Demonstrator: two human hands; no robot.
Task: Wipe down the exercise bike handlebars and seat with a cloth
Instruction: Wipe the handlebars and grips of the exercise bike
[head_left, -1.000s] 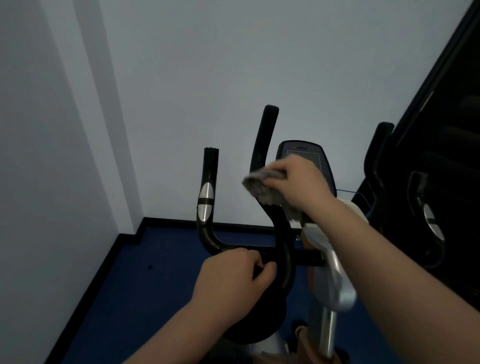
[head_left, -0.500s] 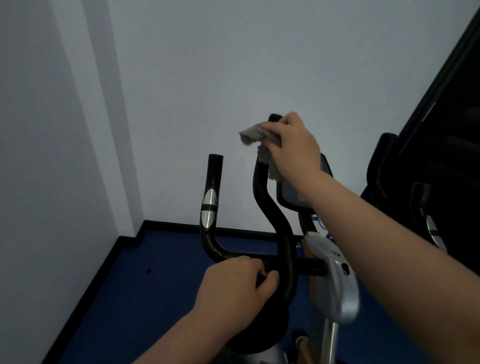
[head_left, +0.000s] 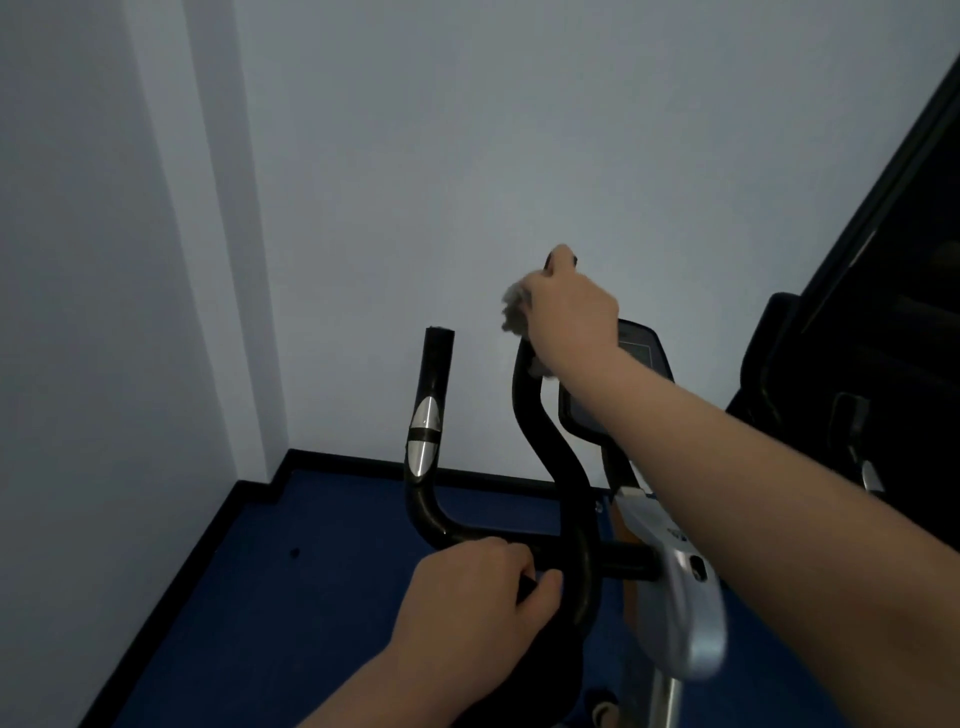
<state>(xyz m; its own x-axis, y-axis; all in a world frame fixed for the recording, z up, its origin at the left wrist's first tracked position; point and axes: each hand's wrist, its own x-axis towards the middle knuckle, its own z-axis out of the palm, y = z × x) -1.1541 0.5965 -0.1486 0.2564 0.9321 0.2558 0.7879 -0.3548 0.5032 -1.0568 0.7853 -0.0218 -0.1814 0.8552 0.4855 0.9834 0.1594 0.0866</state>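
The exercise bike's black handlebars (head_left: 558, 467) rise in front of me, one curved upright in the middle and a shorter grip with a silver sensor (head_left: 425, 434) to its left. My right hand (head_left: 569, 312) grips a grey cloth (head_left: 514, 312) wrapped round the top end of the curved upright. My left hand (head_left: 475, 597) grips the horizontal crossbar lower down. The bike's console (head_left: 636, 353) is partly hidden behind my right forearm. The seat is out of view.
A pale wall stands close behind the bike, with a wall corner at the left. Blue floor (head_left: 311, 571) with a black skirting lies below. Another dark machine (head_left: 857, 389) stands at the right. The silver frame cover (head_left: 685, 613) sits under my right arm.
My right hand has slid the cloth up the curved handlebar, from its middle near the console to its top end. My left hand has kept its grip on the crossbar.
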